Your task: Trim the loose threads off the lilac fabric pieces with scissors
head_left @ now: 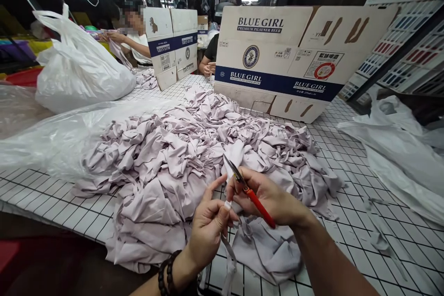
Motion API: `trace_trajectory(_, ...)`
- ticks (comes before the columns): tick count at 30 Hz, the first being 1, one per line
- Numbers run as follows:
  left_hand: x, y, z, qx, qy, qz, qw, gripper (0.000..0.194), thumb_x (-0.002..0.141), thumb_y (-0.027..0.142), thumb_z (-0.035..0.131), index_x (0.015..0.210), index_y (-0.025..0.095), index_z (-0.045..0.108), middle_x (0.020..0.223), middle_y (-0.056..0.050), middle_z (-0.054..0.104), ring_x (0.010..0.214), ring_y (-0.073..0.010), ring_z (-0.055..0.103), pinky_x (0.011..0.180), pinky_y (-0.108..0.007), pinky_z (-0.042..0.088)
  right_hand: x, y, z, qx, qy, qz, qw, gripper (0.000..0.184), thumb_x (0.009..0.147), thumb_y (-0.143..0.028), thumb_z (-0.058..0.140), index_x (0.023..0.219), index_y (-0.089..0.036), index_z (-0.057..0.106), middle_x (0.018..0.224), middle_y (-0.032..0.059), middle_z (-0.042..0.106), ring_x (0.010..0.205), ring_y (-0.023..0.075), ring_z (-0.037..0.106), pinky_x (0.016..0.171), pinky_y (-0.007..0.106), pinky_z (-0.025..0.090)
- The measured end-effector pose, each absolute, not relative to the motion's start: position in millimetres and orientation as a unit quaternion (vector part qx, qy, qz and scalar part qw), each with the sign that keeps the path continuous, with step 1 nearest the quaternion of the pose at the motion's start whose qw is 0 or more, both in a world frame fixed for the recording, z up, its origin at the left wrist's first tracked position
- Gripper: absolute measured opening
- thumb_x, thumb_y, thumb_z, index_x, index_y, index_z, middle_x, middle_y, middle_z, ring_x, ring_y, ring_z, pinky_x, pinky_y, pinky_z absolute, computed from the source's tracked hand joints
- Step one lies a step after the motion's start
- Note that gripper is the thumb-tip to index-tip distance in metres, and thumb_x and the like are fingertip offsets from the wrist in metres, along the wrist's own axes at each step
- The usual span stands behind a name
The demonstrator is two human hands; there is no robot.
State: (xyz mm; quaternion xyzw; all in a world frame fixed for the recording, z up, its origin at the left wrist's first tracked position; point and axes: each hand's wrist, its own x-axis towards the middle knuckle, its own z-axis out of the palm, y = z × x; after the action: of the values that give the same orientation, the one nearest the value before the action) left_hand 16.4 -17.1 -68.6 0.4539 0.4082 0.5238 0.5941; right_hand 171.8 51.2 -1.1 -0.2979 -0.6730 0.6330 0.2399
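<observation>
My left hand (210,224) pinches a narrow pale fabric strip (229,259), whose ends hang down toward the table edge. A small white tab (227,204) shows at its fingertips. Close beside it, my right hand (260,194) is closed around scissors (255,201) with red handles; the dark blades point up and to the left, away from the strip. The right fingertips are near the white tab. Under the hands lies a pale lilac cloth piece (268,249). Beyond them spreads a large heap of the same lilac cloth (173,157).
A black-and-white grid tabletop (347,240) carries the heap. Beer cartons (270,60) stand as upright screens at the back. White plastic bags (81,69) lie left, with another bag (398,143) right. Two people (133,32) sit behind. Fabric scraps (379,240) lie at right.
</observation>
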Motion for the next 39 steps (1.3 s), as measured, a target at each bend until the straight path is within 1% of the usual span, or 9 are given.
trace_trajectory(3,15.3,-16.7,-71.3,0.475,0.435,0.556,0.525,0.039,0.087,0.049,0.059,0.064,0.021,0.071,0.062,-0.01,0.064,0.109,-0.0319,0.059,0.104,-0.045,0.038,170.5,64.2,-0.3,-0.265,-0.7,0.637,0.185,0.017,0.077,-0.01,0.065,0.087,-0.018,0.054,0.083,-0.0011,0.058,0.07,0.0108,0.053,0.059,0.021,0.044)
trace_trajectory(6,13.7,-16.0,-77.2,0.458,0.436,0.569,0.526,0.037,0.087,0.047,0.06,0.064,0.021,0.071,0.046,-0.005,0.053,0.097,-0.0298,0.063,0.088,-0.039,0.048,170.3,75.1,-5.2,-0.265,-0.722,0.625,0.137,0.021,0.072,-0.007,0.067,0.086,-0.018,0.055,0.08,-0.0021,0.058,0.071,0.0117,0.053,0.061,0.022,0.044)
trace_trajectory(10,5.1,-14.0,-77.6,0.397,0.402,0.604,0.562,0.037,0.088,0.045,0.061,0.065,0.017,0.07,0.08,-0.012,0.068,0.087,-0.024,0.063,0.042,-0.02,0.04,165.2,87.4,-14.0,-0.288,-0.711,0.628,0.133,0.025,0.065,-0.011,0.075,0.079,-0.019,0.055,0.069,-0.0054,0.054,0.062,0.0111,0.049,0.056,0.023,0.042)
trace_trajectory(14,-12.6,-24.0,-44.0,0.358,0.324,0.674,0.56,0.029,0.09,0.031,0.061,0.067,0.016,0.07,0.138,-0.006,0.053,0.051,-0.0033,0.051,0.039,-0.018,0.038,153.8,96.1,-8.0,-0.337,-0.672,0.607,0.257,0.032,0.07,-0.032,0.08,0.081,-0.02,0.052,0.076,-0.0041,0.056,0.064,0.0113,0.05,0.059,0.026,0.043)
trace_trajectory(18,-26.6,-50.0,1.5,0.389,0.248,0.746,0.48,0.027,0.088,0.033,0.063,0.066,0.021,0.073,0.105,-0.003,0.07,0.07,-0.0133,0.062,0.064,-0.025,0.052,143.3,86.2,7.6,-0.371,-0.617,0.573,0.392,0.039,0.075,-0.049,0.074,0.081,-0.022,0.046,0.077,-0.0045,0.056,0.064,0.0103,0.052,0.064,0.026,0.044)
trace_trajectory(21,-26.1,-58.8,12.4,0.453,0.245,0.699,0.497,0.027,0.088,0.033,0.065,0.066,0.02,0.076,0.089,-0.006,0.072,0.085,-0.0189,0.064,0.083,-0.028,0.05,137.8,63.4,6.9,-0.383,-0.604,0.595,0.367,0.042,0.075,-0.056,0.072,0.077,-0.021,0.049,0.064,-0.0026,0.059,0.056,0.0134,0.056,0.056,0.028,0.045)
trace_trajectory(25,-20.8,-53.6,1.3,0.418,0.244,0.642,0.595,0.03,0.092,0.03,0.059,0.07,0.016,0.074,0.097,-0.008,0.07,0.071,-0.0127,0.061,0.068,-0.023,0.049,138.1,40.5,-5.4,-0.391,-0.597,0.605,0.353,0.042,0.063,-0.044,0.084,0.078,-0.02,0.053,0.077,0.0012,0.066,0.056,0.0122,0.057,0.053,0.027,0.045)
trace_trajectory(30,-28.8,-63.5,2.7,0.379,0.244,0.671,0.589,0.03,0.091,0.029,0.059,0.068,0.013,0.07,0.125,-0.011,0.06,0.053,-0.005,0.055,0.048,-0.02,0.042,137.1,49.3,0.5,-0.326,-0.606,0.625,0.368,0.04,0.071,-0.04,0.079,0.079,-0.022,0.045,0.112,0.0063,0.066,0.059,0.0075,0.052,0.06,0.028,0.046)
trace_trajectory(39,-45.4,-63.9,23.0,0.344,0.285,0.697,0.561,0.029,0.09,0.029,0.061,0.067,0.011,0.065,0.107,-0.014,0.07,0.04,-0.0022,0.051,0.035,-0.014,0.031,92.0,68.1,0.7,-0.167,-0.671,0.712,0.126,0.048,0.058,-0.038,0.088,0.075,-0.02,0.047,0.073,-0.0019,0.062,0.056,0.0086,0.048,0.05,0.022,0.036)
